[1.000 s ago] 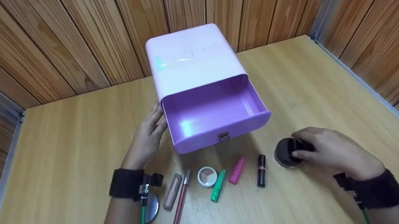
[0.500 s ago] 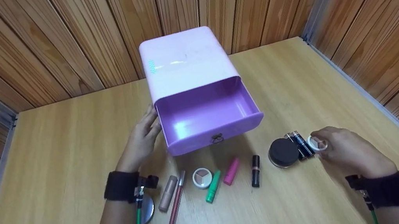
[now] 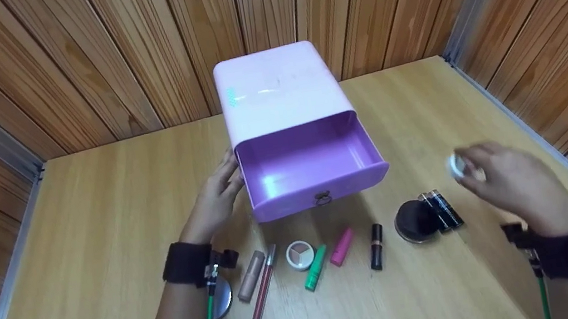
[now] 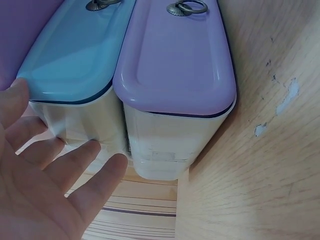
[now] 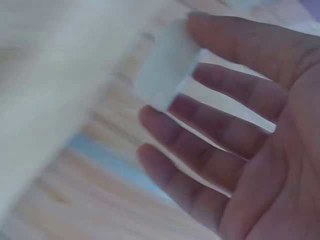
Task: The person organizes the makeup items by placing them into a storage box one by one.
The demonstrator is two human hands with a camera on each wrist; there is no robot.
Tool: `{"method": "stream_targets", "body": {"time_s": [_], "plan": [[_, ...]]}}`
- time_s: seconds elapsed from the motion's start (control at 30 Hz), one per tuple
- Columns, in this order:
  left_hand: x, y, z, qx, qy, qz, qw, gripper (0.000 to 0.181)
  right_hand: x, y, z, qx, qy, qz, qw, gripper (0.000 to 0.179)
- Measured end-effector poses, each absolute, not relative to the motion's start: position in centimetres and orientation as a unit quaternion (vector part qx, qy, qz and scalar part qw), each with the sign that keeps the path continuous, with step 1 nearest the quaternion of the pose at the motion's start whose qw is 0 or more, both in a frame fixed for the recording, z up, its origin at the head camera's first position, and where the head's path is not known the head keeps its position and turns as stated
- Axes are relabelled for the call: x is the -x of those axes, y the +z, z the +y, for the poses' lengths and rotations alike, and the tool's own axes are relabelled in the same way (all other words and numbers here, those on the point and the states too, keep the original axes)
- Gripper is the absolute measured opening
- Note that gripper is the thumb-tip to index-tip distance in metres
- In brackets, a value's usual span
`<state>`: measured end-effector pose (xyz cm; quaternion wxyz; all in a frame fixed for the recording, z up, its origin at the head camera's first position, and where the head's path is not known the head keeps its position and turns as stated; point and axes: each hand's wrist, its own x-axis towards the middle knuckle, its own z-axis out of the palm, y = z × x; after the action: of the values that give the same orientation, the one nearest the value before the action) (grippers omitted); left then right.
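Observation:
My right hand (image 3: 521, 183) pinches a small round white eyeshadow compact (image 3: 455, 166) above the table's right side. In the blurred right wrist view, thumb and fingertips hold the compact (image 5: 167, 65) by its edge. My left hand (image 3: 212, 204) rests its fingers along the left side of a pink drawer unit (image 3: 282, 92). Its top drawer (image 3: 280, 208), purple with a ring handle, is pulled out, and nothing shows inside. The left wrist view has extended fingers touching the unit beside a blue drawer (image 4: 75, 55); a lavender drawer (image 4: 172, 60) is also closed.
On the table lie a grey tube (image 3: 251, 277), a red lip gloss (image 3: 264, 289), another eyeshadow compact (image 3: 299, 255), a green tube (image 3: 315, 268), a pink tube (image 3: 341, 247), a black tube (image 3: 376, 247), a black round jar (image 3: 416, 222) and black sticks (image 3: 447, 209). Wooden panels (image 3: 133, 52) stand behind.
My right hand has left the black round jar, taken the eyeshadow compact from beside the black sticks and lifted it up and away. The left hand stays at the drawer unit.

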<state>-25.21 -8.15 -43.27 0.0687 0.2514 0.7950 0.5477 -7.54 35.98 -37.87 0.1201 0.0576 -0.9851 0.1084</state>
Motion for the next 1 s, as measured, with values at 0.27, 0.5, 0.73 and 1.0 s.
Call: {"method": "stream_targets", "body": {"time_s": [0.27, 0.5, 0.73, 1.0], "plan": [[25.5, -43.1, -6.8, -0.262, 0.538, 0.799, 0.060, 0.051, 11.7, -30.5, 26.6, -0.247, 0.142, -0.908, 0.307, 0.051], [25.8, -42.7, -6.9, -0.266, 0.539, 0.798, 0.051, 0.051, 14.8, -29.7, 18.6, -0.330, 0.164, -0.905, 0.211, 0.040], [24.9, -43.3, -6.0, -0.250, 0.537, 0.803, 0.067, 0.053, 15.8, -29.7, 15.7, -0.277, 0.132, -0.951, 0.044, 0.047], [25.6, -42.9, -4.9, -0.258, 0.529, 0.807, 0.054, 0.055, 17.8, -29.7, 15.6, -0.261, 0.132, -0.952, -0.085, 0.042]]}}
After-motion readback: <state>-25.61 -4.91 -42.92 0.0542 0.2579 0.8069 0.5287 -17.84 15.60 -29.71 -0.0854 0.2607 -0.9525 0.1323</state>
